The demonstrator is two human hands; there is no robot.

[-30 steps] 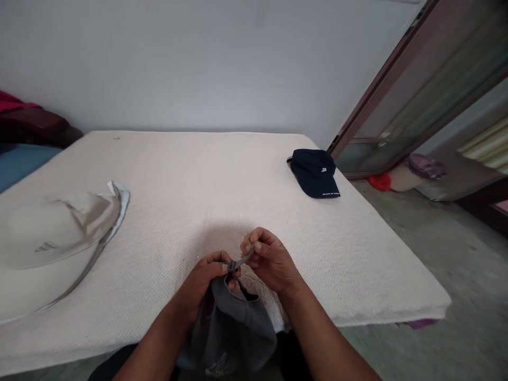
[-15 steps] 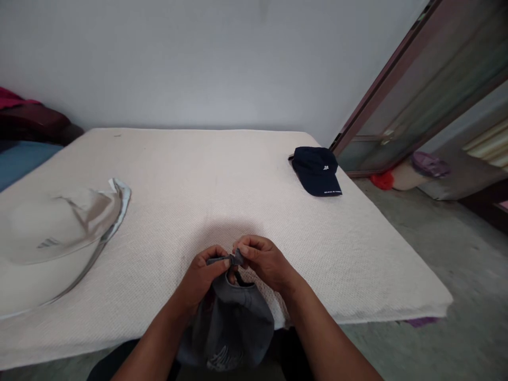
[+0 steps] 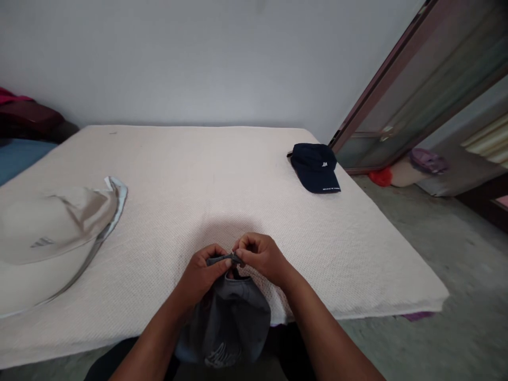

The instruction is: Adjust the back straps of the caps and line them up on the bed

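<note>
**Grey cap strap pinched at the near edge of a cloth-covered table**

A plain pale wall stands behind a table (image 3: 222,174) spread with a cream, waffle-textured cloth; every place below is given from this table. At its near edge, partly hanging off toward the person, is a grey cap (image 3: 230,317) of soft, washed-looking fabric, its crown domed, with pale lettering low on it that is too blurred to read. The cap's lower part runs out of view and its brim cannot be made out.

Above the cap's back opening, the left hand (image 3: 204,275) is curled closed, thumb and forefinger pinching one end of the narrow grey strap (image 3: 222,259). The right hand (image 3: 260,256) is likewise closed, fingertips nipping the strap's other end, so the two hands nearly touch. Whether a buckle sits between them is hidden by the fingers.

On the table's left side lies a beige wide-brimmed hat (image 3: 47,238), smooth with a shiny silvery underside, cut off by the picture's edge. Near the far right corner rests a navy cap (image 3: 315,166), its small white mark illegible. Beyond the right side leans a brown-framed glass panel (image 3: 416,95).
</note>
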